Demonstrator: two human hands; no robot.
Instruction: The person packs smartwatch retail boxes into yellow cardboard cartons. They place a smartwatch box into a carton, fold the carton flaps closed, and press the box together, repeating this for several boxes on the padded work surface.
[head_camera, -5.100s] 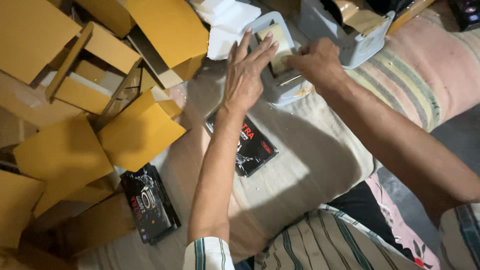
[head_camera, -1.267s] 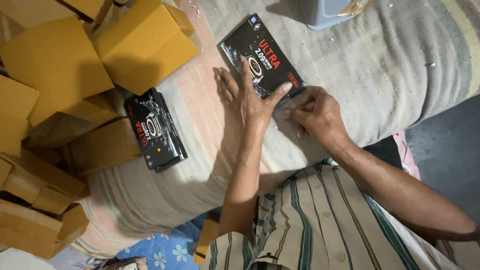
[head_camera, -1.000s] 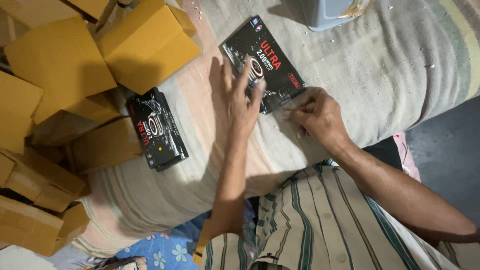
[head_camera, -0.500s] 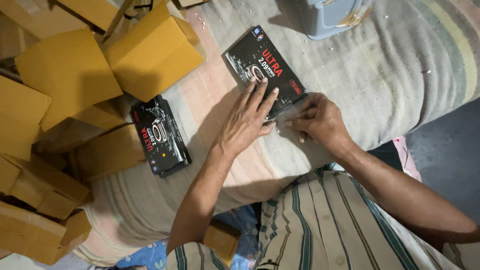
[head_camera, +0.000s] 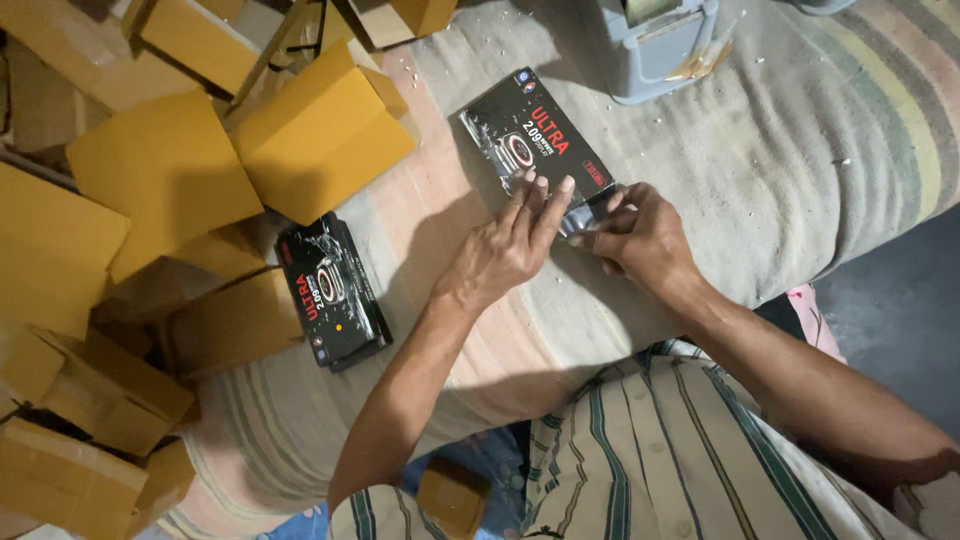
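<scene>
Right hand (head_camera: 640, 235) is pinching the near corner of the flat black printed carton (head_camera: 537, 140) at centre frame, fingers closed on its edge. Left hand (head_camera: 505, 250) is lying open, fingers pressing the carton flat, likely steadying it on the striped cloth padding (head_camera: 800, 150). A second black carton (head_camera: 330, 290) is lying left, beside yellow cardboard boxes (head_camera: 320, 130).

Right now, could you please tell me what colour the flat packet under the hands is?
The flat packet is glossy black with red accents, seen in the head view.

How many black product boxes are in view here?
2. One black box lies under the left hand and right hand; another black box lies beside the yellow cartons, which may hide more.
</scene>
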